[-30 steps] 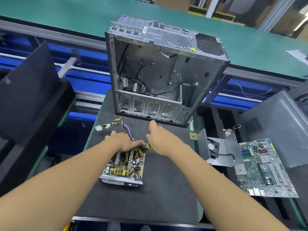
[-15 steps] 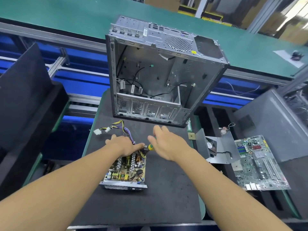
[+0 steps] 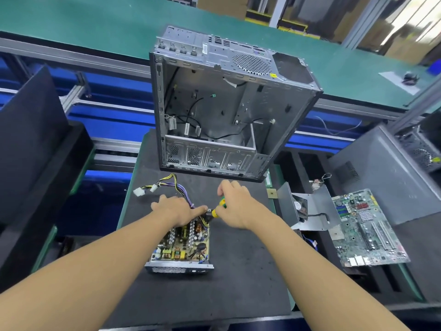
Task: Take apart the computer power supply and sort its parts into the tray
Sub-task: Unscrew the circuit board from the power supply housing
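The opened power supply (image 3: 182,247) lies on the black mat, its circuit board facing up inside the metal shell. A bundle of yellow and purple cables (image 3: 167,185) with white plugs runs from its far end. My left hand (image 3: 177,210) rests on the far end of the unit, fingers extended toward the far right corner. My right hand (image 3: 238,206) grips a green and yellow screwdriver (image 3: 218,207), its tip down at that same corner. The screw itself is hidden by my fingers.
An empty grey computer case (image 3: 229,111) stands on its side just beyond my hands. To the right lie a bent metal cover with a fan (image 3: 307,209) and a green motherboard (image 3: 365,228) over black tray compartments (image 3: 310,168). A black panel (image 3: 31,130) leans at the left.
My right hand has curled round the screwdriver handle, where before its fingers were spread. The view has shifted slightly; the power supply has not moved.
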A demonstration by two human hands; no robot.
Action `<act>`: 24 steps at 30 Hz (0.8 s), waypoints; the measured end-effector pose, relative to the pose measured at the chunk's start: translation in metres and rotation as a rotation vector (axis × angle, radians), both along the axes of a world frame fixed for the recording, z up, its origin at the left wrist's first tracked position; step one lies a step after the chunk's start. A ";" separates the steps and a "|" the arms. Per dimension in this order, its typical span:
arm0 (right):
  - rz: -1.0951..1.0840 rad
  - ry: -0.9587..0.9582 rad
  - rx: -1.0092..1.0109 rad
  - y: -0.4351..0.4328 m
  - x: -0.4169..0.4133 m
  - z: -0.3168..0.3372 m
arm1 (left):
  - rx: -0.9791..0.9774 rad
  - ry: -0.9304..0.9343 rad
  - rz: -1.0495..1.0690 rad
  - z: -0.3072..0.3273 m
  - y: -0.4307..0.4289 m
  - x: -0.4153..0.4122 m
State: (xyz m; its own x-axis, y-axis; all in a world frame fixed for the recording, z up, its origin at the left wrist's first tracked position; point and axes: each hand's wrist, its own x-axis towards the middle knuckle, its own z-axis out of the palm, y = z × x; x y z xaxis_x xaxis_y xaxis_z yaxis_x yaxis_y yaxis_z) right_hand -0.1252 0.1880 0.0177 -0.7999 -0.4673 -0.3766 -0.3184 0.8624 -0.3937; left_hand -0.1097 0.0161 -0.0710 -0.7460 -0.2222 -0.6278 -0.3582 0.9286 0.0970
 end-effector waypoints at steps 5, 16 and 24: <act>0.022 0.081 0.065 -0.007 0.004 0.001 | -0.019 -0.017 -0.010 -0.001 -0.001 -0.002; 0.094 -0.112 -0.008 -0.009 -0.004 0.009 | -0.029 -0.012 -0.001 -0.001 0.000 -0.002; 0.147 0.173 0.131 -0.012 0.001 0.001 | -0.032 -0.020 -0.003 0.001 -0.001 -0.001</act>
State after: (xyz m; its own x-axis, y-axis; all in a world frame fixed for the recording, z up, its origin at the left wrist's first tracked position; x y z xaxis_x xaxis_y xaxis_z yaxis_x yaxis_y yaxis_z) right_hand -0.1242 0.1757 0.0190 -0.7847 -0.5398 -0.3048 -0.4973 0.8417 -0.2104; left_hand -0.1106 0.0155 -0.0703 -0.7344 -0.2400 -0.6348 -0.3566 0.9323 0.0600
